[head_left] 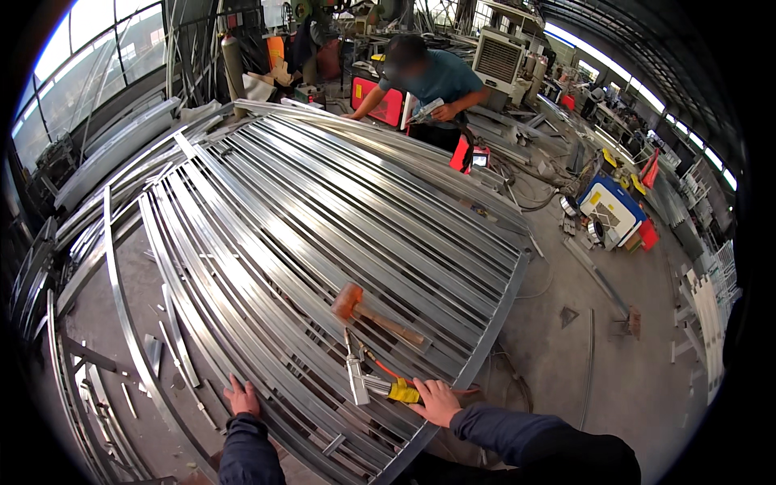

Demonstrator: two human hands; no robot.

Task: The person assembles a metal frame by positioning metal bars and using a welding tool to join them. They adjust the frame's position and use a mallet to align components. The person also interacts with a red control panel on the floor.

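My right hand (pixel 437 402) is closed around the yellow-wrapped rear end of a silver handheld welding torch (pixel 358 380), which lies low over the metal bars with its thin tip pointing away from me. An orange cable runs beside it. My left hand (pixel 242 398) touches the near left edge of the frame of silver metal bars (pixel 339 218), fingers apart and holding nothing. Just beyond the torch, a mallet (pixel 349 302) with an orange-brown head and a wooden handle lies across the bars.
Across the frame a person (pixel 436 81) bends over it, holding a similar tool (pixel 427 111). A blue and white machine (pixel 612 212) stands on the floor at right. Loose metal strips (pixel 179 335) lie at left, beside a long bar (pixel 121 291). Cables cross the floor.
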